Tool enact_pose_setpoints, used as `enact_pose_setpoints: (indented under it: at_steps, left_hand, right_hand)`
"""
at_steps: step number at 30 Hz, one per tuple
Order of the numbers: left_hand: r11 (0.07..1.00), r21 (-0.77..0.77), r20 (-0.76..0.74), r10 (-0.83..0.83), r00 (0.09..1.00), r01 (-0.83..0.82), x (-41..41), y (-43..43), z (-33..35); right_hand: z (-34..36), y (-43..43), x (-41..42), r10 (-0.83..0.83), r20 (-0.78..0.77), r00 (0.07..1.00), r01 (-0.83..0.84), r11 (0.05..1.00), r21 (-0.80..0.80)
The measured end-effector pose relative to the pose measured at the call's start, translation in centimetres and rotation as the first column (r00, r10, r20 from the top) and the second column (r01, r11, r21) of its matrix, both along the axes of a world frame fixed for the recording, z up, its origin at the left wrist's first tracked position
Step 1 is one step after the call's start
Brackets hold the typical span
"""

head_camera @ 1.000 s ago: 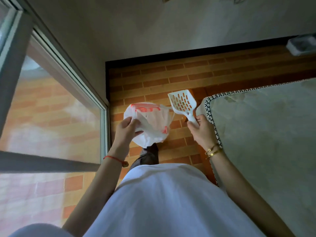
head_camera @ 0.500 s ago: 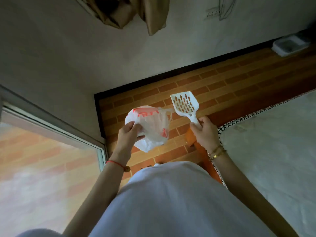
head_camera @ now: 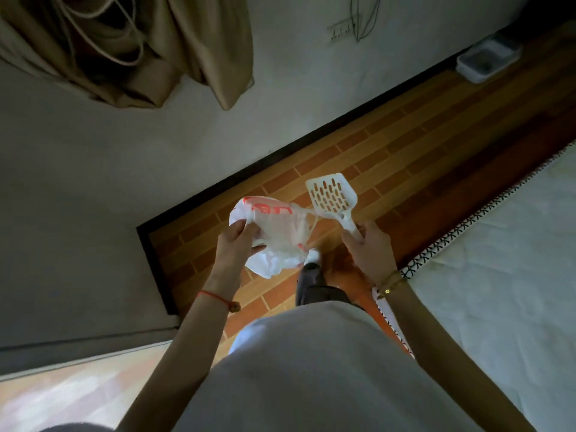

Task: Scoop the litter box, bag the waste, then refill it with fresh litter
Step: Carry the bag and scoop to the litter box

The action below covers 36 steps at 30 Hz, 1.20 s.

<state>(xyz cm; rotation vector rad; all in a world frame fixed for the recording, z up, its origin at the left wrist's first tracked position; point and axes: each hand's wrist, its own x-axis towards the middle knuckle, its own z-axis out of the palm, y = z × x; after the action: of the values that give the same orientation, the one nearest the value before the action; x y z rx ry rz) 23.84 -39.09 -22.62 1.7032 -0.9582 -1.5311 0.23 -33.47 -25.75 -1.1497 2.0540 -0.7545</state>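
My left hand (head_camera: 235, 244) grips a thin white plastic bag (head_camera: 277, 232) with red print, held in front of my chest over the brick-pattern floor. Just to its right, my right hand (head_camera: 369, 249) holds the handle of a white slotted litter scoop (head_camera: 332, 194), its blade pointing up and away from me. The scoop's blade is empty. A white litter box (head_camera: 487, 59) sits on the floor by the wall at the far upper right, well away from both hands.
A mattress with a patterned black-and-white edge (head_camera: 467, 222) fills the right side. A grey wall with a dark skirting runs along the left and top, with a beige curtain (head_camera: 149, 48) bunched above. A window sill shows at lower left. My foot (head_camera: 311, 272) is on the floor strip.
The view has swung right and upward: the window has slid out to the lower left, and the curtain and litter box have come into view. Both hands keep their holds.
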Motion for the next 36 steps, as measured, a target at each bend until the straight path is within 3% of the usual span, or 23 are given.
enact_pose_setpoints:
  at_steps: [13,15,20,26,36]
  left_hand:
    - [0.988,-0.017,-0.003,-0.151,0.989,0.151,-13.0,-22.4,2.1]
    - [0.988,0.001,0.029,-0.155,0.988,0.155,-15.3,-25.3,2.0]
    - [0.953,-0.036,-0.067,-0.302,0.951,0.300,-21.2,-31.0,3.0]
    - [0.911,0.071,0.011,-0.407,0.913,0.405,-29.7,-38.1,2.7]
    - [0.843,0.015,-0.047,-0.536,0.843,0.537,-45.2,-51.8,2.6]
  right_hand:
    - [2.2,-19.9,-11.2,-0.076,-0.003,0.997,0.076,0.997,0.019]
    - [2.7,-21.7,-12.9,-0.134,0.021,0.991,0.134,0.991,0.014]
    - [3.2,-25.1,-17.3,-0.276,0.028,0.961,0.276,0.961,-0.002]
    - [1.9,-28.4,-23.3,-0.429,0.016,0.903,0.429,0.903,-0.009]
    - [1.2,-39.6,-37.3,-0.596,0.029,0.803,0.596,0.803,-0.010]
